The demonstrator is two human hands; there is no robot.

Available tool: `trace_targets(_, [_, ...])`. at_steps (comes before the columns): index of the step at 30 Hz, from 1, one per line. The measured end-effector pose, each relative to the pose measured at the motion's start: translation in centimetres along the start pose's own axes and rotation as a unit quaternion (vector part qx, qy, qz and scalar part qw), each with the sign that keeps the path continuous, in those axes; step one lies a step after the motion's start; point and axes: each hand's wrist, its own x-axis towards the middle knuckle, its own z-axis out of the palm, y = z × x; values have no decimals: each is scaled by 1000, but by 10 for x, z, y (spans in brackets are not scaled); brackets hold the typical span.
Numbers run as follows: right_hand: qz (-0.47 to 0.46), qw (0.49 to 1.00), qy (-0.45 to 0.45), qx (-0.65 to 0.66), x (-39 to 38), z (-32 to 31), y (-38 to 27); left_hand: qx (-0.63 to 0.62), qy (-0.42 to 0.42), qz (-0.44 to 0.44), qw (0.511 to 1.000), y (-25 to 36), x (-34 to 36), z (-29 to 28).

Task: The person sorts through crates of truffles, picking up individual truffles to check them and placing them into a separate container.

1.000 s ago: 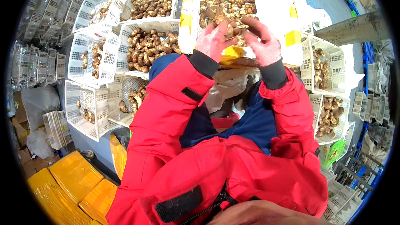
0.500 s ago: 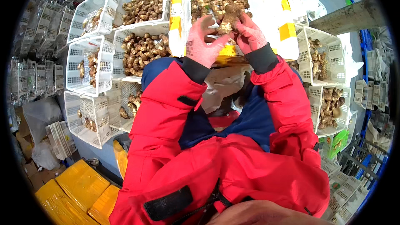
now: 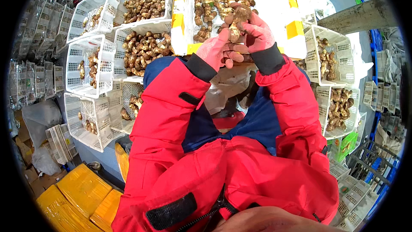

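A large brown mushroom point(image 3: 241, 15) with a pale stem is in my right hand point(image 3: 259, 34), pinched between thumb and fingers above the near edge of a white foam box point(image 3: 183, 38). Just left of its stem is my left hand point(image 3: 216, 50), turned palm inward with the thumb raised and the fingers curled below, apart from the thumb. I see nothing in it. Both hands wear pink, soiled gloves. Inside the box, brown mushrooms point(image 3: 223, 1) lie in rows. My fingers partly hide the box's near wall.
White perforated baskets of mushrooms stand on the left point(image 3: 116, 51) and right point(image 3: 315, 56). A green basket point(image 3: 347, 145) sits low on the right, below a thick grey beam point(image 3: 358, 17). Yellow-wrapped boxes point(image 3: 83, 189) are at the lower left.
My left hand has dropped lower and turned, its fingers now curled below the mushroom's stem. The mushroom in my right hand has shifted slightly right and now stands more upright.
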Motion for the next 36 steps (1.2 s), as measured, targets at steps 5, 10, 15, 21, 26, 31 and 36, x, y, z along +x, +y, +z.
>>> trace_targets(5, [-36,998,-29,37,7,6,7,-68,37,45,996,-7,2,2])
trace_targets(10, [-60,991,36,117,10,19,17,53,197,187,961,-3,12,2])
trace_targets(15, [-65,987,25,144,14,33,24,140,252,350,891,-15,19,-4])
trace_targets(21, [-142,983,31,-108,2,14,8,173,215,337,900,-15,23,13])
trace_targets(26, [-229,968,72,-71,14,23,22,144,174,322,919,-18,22,-18])
trace_targets(31, [-209,948,109,215,22,36,20,213,148,254,932,3,8,-44])
trace_targets(36, [-299,936,178,-49,0,3,-14,229,211,189,931,6,5,-4])
